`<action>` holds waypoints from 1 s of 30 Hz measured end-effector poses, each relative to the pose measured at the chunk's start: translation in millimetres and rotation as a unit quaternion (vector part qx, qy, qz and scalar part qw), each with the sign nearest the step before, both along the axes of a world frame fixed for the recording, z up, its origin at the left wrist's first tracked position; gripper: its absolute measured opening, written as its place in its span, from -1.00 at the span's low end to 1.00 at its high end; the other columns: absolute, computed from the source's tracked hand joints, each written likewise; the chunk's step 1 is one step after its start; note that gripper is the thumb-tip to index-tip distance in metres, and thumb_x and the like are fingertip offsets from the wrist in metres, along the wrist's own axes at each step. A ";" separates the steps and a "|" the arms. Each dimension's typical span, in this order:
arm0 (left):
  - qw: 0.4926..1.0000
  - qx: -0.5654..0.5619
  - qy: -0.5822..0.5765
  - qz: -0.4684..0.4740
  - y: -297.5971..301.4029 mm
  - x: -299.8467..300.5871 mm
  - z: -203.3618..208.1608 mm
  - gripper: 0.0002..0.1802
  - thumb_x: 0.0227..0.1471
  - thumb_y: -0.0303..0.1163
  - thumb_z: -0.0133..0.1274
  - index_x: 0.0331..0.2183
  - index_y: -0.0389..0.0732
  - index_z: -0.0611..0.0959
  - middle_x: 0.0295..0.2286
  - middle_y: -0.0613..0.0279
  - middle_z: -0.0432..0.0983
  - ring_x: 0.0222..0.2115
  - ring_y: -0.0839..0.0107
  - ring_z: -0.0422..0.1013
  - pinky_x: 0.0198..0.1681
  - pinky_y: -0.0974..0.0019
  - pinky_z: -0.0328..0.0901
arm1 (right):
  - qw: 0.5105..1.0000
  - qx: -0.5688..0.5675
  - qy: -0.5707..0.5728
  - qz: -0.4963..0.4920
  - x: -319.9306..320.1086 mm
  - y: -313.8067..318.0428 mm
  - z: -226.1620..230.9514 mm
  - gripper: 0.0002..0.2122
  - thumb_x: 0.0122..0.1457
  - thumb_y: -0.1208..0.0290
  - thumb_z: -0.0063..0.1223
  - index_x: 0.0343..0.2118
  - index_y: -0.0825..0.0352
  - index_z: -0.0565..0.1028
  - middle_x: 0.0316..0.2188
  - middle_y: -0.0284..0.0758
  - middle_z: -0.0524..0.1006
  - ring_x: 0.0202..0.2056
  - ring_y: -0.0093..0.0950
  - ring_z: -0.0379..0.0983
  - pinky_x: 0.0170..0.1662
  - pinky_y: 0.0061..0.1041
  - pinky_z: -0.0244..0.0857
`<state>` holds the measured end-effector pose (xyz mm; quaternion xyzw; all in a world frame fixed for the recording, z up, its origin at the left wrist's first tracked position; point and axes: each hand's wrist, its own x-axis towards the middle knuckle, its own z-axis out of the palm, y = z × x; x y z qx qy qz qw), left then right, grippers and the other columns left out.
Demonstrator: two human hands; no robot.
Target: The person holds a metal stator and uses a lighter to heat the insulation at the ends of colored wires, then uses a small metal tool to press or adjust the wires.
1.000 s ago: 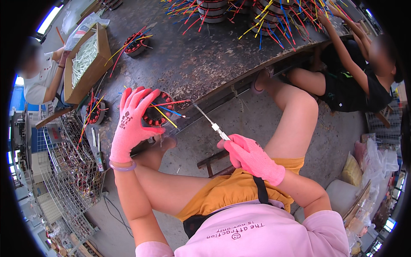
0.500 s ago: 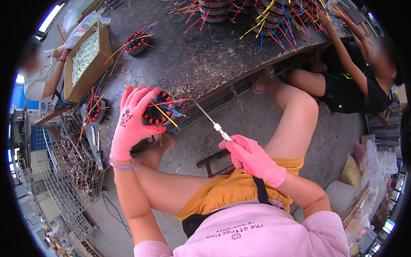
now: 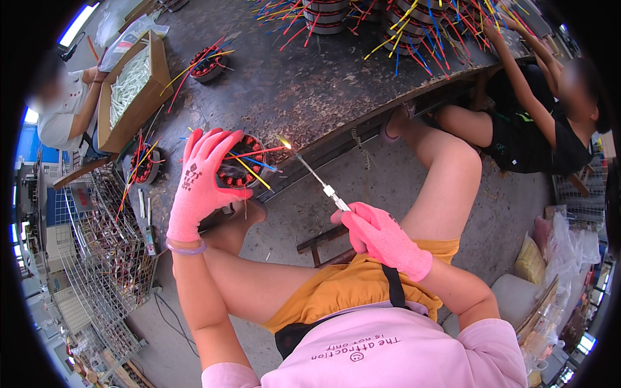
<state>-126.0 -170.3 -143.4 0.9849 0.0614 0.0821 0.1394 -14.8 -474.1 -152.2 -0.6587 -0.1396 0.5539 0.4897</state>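
My left hand [image 3: 204, 178], in a pink glove, grips the left side of a motor stator [image 3: 242, 169] at the table's near edge, thumb at the bottom and fingers over the top. Red, blue and yellow leads stick out of the stator to the right. My right hand [image 3: 381, 238], gloved too, is closed round the handle of a thin torch [image 3: 323, 186] with a long metal nozzle. A small yellow flame [image 3: 284, 141] burns at the nozzle's tip, right at the end of the red lead [image 3: 268, 150].
Two more stators [image 3: 208, 63] [image 3: 145, 165] lie on the worn table [image 3: 278, 84], with stacked stators [image 3: 323, 16] at the back. A cardboard box [image 3: 155, 68] holds white sleeves. Wire baskets [image 3: 97, 239] stand at left. One person sits at right, another at left.
A yellow flame now shows at the torch's tip, where none was visible before. The stator and both my hands have hardly moved.
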 end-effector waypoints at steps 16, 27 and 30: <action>1.000 0.001 0.002 0.007 1.2 -1.6 -2.0 0.07 -0.56 -0.26 0.43 0.14 -0.17 0.45 0.05 0.09 0.42 0.19 0.11 0.22 0.37 -0.10 -0.10 | 0.999 -0.007 0.037 -0.020 0.0 0.0 1.2 -0.69 0.35 0.23 -0.13 -0.15 0.42 0.47 -0.62 -0.45 0.34 -0.60 -0.68 0.24 -0.51 -0.61 0.14; 1.000 0.005 0.005 -0.001 1.7 -0.3 -2.9 0.07 -0.55 -0.32 0.43 0.14 -0.23 0.43 0.07 0.07 0.40 0.20 0.11 0.21 0.37 -0.05 -0.11 | 0.999 0.004 0.036 -0.021 -0.1 0.3 -2.9 -0.69 0.33 0.22 -0.12 -0.16 0.42 0.48 -0.63 -0.44 0.35 -0.60 -0.68 0.25 -0.50 -0.59 0.17; 1.000 0.006 0.001 -0.004 2.1 -0.9 -2.2 0.07 -0.55 -0.28 0.43 0.14 -0.23 0.44 0.06 0.07 0.41 0.19 0.11 0.22 0.37 -0.06 -0.10 | 0.999 -0.011 0.032 -0.014 1.4 2.0 1.9 -0.69 0.33 0.23 -0.11 -0.16 0.42 0.48 -0.63 -0.45 0.35 -0.60 -0.68 0.25 -0.50 -0.60 0.17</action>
